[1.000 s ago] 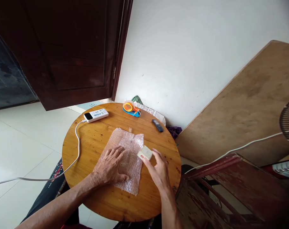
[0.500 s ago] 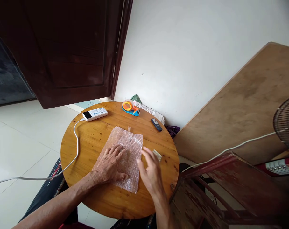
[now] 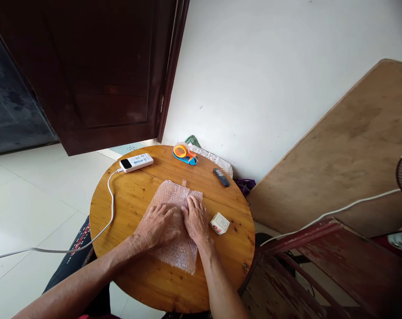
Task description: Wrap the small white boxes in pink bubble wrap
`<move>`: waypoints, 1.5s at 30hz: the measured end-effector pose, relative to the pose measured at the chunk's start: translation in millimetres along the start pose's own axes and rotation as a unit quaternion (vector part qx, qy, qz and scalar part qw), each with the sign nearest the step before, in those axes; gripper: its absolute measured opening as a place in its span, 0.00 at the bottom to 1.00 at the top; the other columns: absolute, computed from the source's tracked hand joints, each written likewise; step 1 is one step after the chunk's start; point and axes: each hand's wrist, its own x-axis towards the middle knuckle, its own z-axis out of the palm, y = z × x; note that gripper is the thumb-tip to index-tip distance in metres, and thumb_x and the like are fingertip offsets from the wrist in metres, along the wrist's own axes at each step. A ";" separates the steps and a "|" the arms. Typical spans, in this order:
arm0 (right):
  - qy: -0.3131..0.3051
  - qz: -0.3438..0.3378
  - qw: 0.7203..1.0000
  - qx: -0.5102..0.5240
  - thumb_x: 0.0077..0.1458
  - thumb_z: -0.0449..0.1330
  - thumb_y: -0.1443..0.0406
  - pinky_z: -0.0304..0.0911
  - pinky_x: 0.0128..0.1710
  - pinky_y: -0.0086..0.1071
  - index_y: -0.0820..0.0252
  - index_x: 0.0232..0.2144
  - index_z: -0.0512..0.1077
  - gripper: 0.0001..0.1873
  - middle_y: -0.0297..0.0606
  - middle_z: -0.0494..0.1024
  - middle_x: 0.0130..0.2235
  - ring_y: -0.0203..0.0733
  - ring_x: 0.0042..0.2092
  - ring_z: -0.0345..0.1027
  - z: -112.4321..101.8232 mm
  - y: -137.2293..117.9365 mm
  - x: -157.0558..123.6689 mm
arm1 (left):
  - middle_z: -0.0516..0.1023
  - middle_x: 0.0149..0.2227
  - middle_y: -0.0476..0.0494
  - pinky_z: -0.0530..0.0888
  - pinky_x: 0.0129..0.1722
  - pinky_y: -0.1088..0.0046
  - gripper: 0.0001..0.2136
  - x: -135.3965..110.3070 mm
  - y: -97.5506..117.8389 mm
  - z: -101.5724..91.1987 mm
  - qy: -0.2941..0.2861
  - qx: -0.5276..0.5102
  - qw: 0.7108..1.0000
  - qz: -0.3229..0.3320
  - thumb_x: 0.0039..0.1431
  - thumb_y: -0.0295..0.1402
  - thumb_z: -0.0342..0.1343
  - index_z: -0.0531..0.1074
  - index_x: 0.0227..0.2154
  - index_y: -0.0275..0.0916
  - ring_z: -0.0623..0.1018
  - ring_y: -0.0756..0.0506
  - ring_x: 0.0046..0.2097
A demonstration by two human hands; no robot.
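Observation:
A sheet of bubble wrap (image 3: 172, 195) lies flat in the middle of a round wooden table (image 3: 134, 190). My left hand (image 3: 156, 228) rests palm down on the sheet's left half, fingers stretched out. My right hand (image 3: 196, 219) lies flat beside it on the sheet's right edge, fingers also stretched out. A small white box with red print (image 3: 219, 223) sits on the wood just right of my right hand, not touched.
At the table's far edge lie a white power bank (image 3: 136, 162) with a white cable (image 3: 110, 208), an orange and blue tape dispenser (image 3: 184, 153) and a small dark device (image 3: 221, 177). A red wooden chair (image 3: 320, 270) stands close on the right. A board (image 3: 347, 146) leans on the wall.
My right hand set the small box down on the table to the right of the sheet, let go, and moved left to lie flat on the bubble wrap. The left hand stayed put.

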 end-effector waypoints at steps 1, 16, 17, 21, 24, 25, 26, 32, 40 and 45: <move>-0.002 -0.001 1.000 0.002 0.65 0.49 0.63 0.56 0.59 0.52 0.62 0.60 0.64 0.22 0.51 0.65 0.64 0.56 0.65 0.56 -0.7 -0.9 -1.1 | 0.66 0.62 0.34 0.61 0.61 0.50 0.29 5.5 -2.6 -0.1 0.010 0.015 1.000 -0.014 0.56 0.45 0.58 0.64 0.59 0.39 0.63 0.33 0.63; 0.018 0.060 0.998 -0.022 0.64 0.51 0.62 0.55 0.59 0.52 0.69 0.60 0.63 0.25 0.59 0.63 0.63 0.60 0.63 0.58 3.7 2.6 2.6 | 0.58 0.66 0.25 0.48 0.63 0.36 0.35 23.0 -14.1 -4.6 0.003 0.066 0.993 -0.094 0.56 0.53 0.55 0.63 0.61 0.35 0.54 0.26 0.68; 0.022 0.059 0.998 -0.021 0.64 0.51 0.62 0.55 0.59 0.52 0.69 0.60 0.63 0.25 0.58 0.64 0.63 0.60 0.63 0.58 4.9 3.5 2.2 | 0.59 0.66 0.25 0.48 0.63 0.36 0.33 18.6 -9.5 -7.5 0.005 0.069 0.993 -0.093 0.59 0.51 0.54 0.62 0.62 0.35 0.54 0.27 0.68; 0.053 0.044 0.998 -0.009 0.65 0.48 0.62 0.56 0.58 0.52 0.68 0.59 0.64 0.24 0.57 0.64 0.63 0.59 0.63 0.59 11.0 8.0 1.0 | 0.55 0.68 0.30 0.51 0.65 0.41 0.31 -5.5 13.6 -7.4 0.003 0.048 0.999 -0.001 0.61 0.50 0.52 0.62 0.62 0.40 0.53 0.29 0.69; 0.071 0.033 0.997 0.012 0.65 0.46 0.66 0.57 0.58 0.51 0.67 0.57 0.66 0.22 0.57 0.64 0.63 0.57 0.63 0.59 8.8 7.3 1.4 | 0.57 0.68 0.34 0.49 0.65 0.40 0.35 -19.1 25.3 2.4 -0.037 0.005 0.997 0.067 0.60 0.58 0.48 0.59 0.64 0.44 0.54 0.29 0.68; 0.077 0.023 0.997 0.020 0.64 0.46 0.66 0.57 0.59 0.50 0.67 0.57 0.67 0.22 0.57 0.64 0.63 0.56 0.63 0.59 4.8 6.1 1.7 | 0.57 0.68 0.33 0.48 0.65 0.39 0.36 -21.6 27.0 5.8 -0.043 -0.002 0.996 0.072 0.59 0.59 0.47 0.58 0.65 0.44 0.54 0.29 0.68; 0.085 0.011 0.996 0.028 0.64 0.47 0.67 0.56 0.60 0.49 0.67 0.56 0.68 0.21 0.56 0.64 0.63 0.55 0.64 0.58 -1.3 4.9 1.7 | 0.56 0.68 0.33 0.47 0.65 0.38 0.36 -23.1 27.6 8.7 -0.045 -0.007 0.996 0.072 0.59 0.60 0.47 0.58 0.65 0.44 0.53 0.29 0.69; 0.070 -0.006 0.997 0.032 0.59 0.55 0.59 0.58 0.59 0.50 0.59 0.55 0.69 0.23 0.48 0.68 0.61 0.54 0.62 0.61 -60.3 25.4 -15.3 | 0.55 0.68 0.36 0.46 0.66 0.39 0.35 -23.4 23.4 15.7 -0.023 -0.021 0.997 0.065 0.59 0.60 0.47 0.61 0.63 0.44 0.52 0.29 0.69; 0.028 0.179 0.981 0.073 0.51 0.58 0.60 0.67 0.48 0.49 0.58 0.53 0.70 0.26 0.46 0.80 0.48 0.57 0.49 0.74 -80.0 67.8 -65.3 | 0.55 0.68 0.33 0.45 0.65 0.37 0.35 -23.8 25.0 15.8 -0.033 -0.026 0.997 0.058 0.59 0.58 0.49 0.62 0.62 0.42 0.51 0.28 0.69; 0.077 0.108 0.926 0.354 0.53 0.61 0.55 0.71 0.47 0.40 0.58 0.54 0.68 0.28 0.46 0.79 0.50 0.50 0.47 0.75 -84.1 8.1 -52.4 | 0.54 0.68 0.34 0.45 0.65 0.37 0.35 -22.6 25.9 15.2 -0.032 -0.027 0.998 0.055 0.58 0.57 0.52 0.61 0.63 0.43 0.50 0.28 0.69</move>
